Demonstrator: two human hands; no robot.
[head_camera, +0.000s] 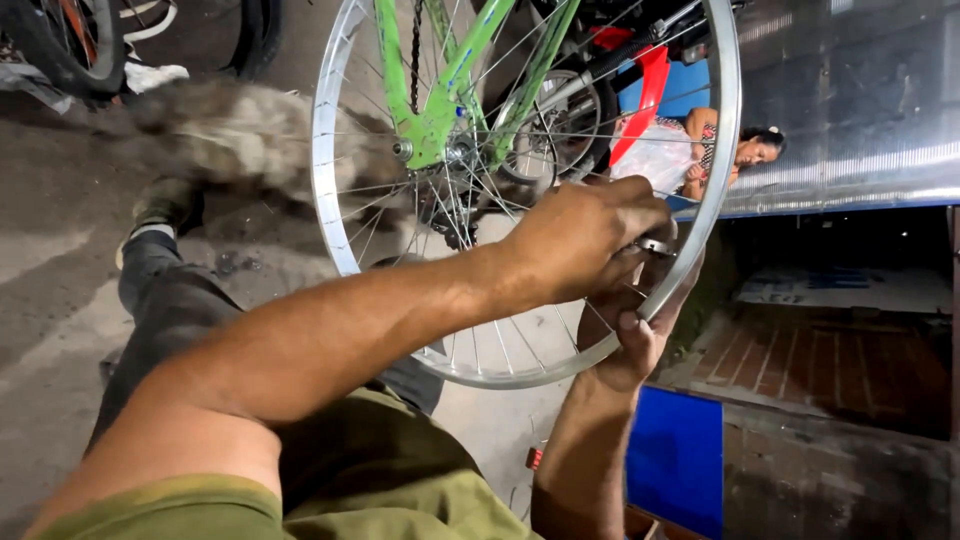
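A silver bicycle wheel rim (330, 150) with thin spokes sits in a bright green frame (440, 100). My left hand (585, 235) reaches across the spokes to the rim's lower right. It pinches a small metal spoke tool (655, 245) against the rim. My right hand (630, 345) comes up from below and grips the rim just under the tool, thumb on the inner side. The hub (455, 155) and a hanging chain (415, 50) lie in the wheel's upper middle.
My trousered leg (165, 300) and shoe (165, 205) stretch out left on the concrete ground. Dark tyres (75, 45) stand at the top left. Another person (740, 150) sits beyond the wheel. A blue panel (675, 460) and brick paving (830, 365) lie right.
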